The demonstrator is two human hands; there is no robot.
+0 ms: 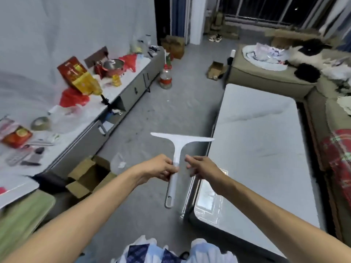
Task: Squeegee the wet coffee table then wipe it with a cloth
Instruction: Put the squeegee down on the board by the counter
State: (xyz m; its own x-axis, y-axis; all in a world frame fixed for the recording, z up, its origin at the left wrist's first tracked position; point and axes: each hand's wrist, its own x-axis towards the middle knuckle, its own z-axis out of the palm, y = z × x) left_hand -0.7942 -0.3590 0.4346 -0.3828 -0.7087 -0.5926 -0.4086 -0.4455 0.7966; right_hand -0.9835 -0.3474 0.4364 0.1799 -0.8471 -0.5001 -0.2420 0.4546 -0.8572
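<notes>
On the grey floor between 2 long pieces of furniture, we're at the very start. To the right runs the pale desk, the one to be cleaned. Its near end is glossy with reflections, though whether that's water I can't tell. Beyond it and along its far side sits the sofa, piled with bits. On the left is a low cabinet, its top crowded with clutter, and an open box lies at its foot.

Now the tool: the squeegee is up in the air over the floor, just off the desk's near left edge and touching nothing, with its blade away from the person and its handle pointing back.

The left hand has it, fingers curled round the upper handle, forearm reaching forward. The right hand is level with it and just beside the handle, fingers extended and gripping nothing.

So I'd call this the squeegee step, not yet begun. The next move needs a firm grip, a swing right over the desk, and the blade set flat on the top. No cloth is in view.
</notes>
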